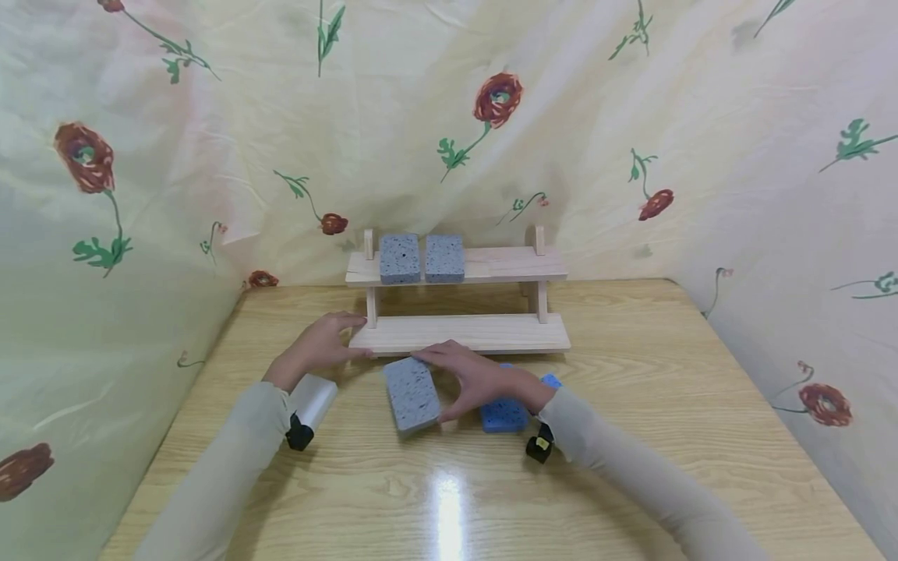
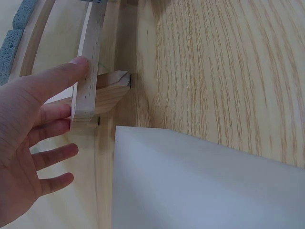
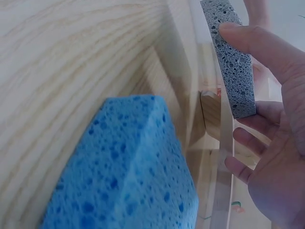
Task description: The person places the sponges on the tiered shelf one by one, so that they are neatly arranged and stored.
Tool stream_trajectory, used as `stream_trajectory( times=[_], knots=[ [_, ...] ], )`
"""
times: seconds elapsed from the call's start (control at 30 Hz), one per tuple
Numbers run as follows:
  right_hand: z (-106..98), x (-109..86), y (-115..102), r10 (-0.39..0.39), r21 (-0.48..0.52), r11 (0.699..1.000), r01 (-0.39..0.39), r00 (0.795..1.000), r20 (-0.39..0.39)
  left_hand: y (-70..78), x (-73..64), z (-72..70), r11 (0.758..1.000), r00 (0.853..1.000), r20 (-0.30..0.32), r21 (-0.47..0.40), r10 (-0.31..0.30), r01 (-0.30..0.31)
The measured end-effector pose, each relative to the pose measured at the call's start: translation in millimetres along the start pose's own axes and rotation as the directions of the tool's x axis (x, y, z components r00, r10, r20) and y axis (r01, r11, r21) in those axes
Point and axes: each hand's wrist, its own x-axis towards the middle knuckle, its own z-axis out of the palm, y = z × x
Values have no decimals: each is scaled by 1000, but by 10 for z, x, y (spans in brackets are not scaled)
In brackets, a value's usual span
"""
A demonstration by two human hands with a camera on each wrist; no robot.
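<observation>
My right hand (image 1: 477,378) grips a grey speckled sponge (image 1: 411,393) by its edges, thumb on one side and fingers on the other. The sponge is tilted just in front of the lower board of a two-tier wooden shelf (image 1: 459,333). At that board's left end, my left hand (image 1: 324,343) holds the shelf, its thumb on one face and fingertips on the other in the left wrist view. Two more grey sponges (image 1: 400,259) lie side by side on the upper board. A blue sponge (image 3: 124,157) sits on the table below my right wrist.
A white block (image 1: 313,399) lies on the table beneath my left wrist. Another bit of blue (image 1: 551,381) shows behind my right wrist. Flower-printed cloth (image 1: 421,140) hangs behind the shelf and along both sides of the wood-grain table (image 1: 365,499).
</observation>
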Motion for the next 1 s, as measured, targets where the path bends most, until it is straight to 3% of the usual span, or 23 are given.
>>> stream_trajectory(
  times=[0.37, 0.8, 1.0],
  knots=[
    [-141, -130, 46, 80, 58, 995, -79, 997, -1, 3, 3, -2, 1000, 1000, -1, 4, 1, -1],
    [-303, -280, 140, 68, 73, 995, -66, 997, -34, 12, -5, -2, 1000, 1000, 6, 0, -16, 16],
    [-379, -364, 188, 113, 83, 991, -109, 993, -44, 13, 0, -5, 1000, 1000, 6, -6, -19, 19]
  ],
)
